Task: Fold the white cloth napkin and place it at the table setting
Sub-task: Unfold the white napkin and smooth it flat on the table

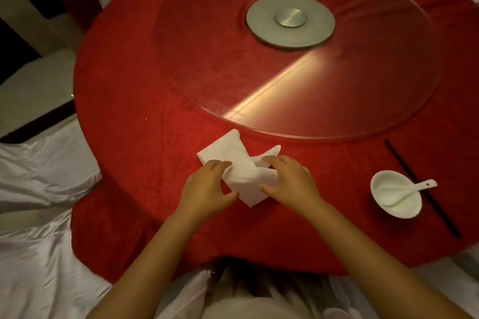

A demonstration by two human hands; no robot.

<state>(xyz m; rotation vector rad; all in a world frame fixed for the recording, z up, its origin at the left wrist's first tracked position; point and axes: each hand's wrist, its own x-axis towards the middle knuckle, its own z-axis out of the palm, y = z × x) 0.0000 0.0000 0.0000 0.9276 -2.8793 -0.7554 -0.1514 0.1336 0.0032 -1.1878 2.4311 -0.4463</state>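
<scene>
A white cloth napkin (239, 163) lies partly folded on the red tablecloth (129, 137) near the table's front edge. My left hand (207, 186) holds its left side, fingers curled over a fold and thumb under the edge. On the right side of the napkin my right hand (290, 181) grips the cloth between fingers and thumb. Two loose corners stick out toward the glass turntable. The napkin's lower point shows between my two hands.
A round glass turntable (363, 80) with a metal hub (290, 19) covers the table's middle. At the right stand a white bowl (395, 195) with a white spoon (414, 186) in it and black chopsticks (425, 194). White covered chairs (39, 189) surround the table.
</scene>
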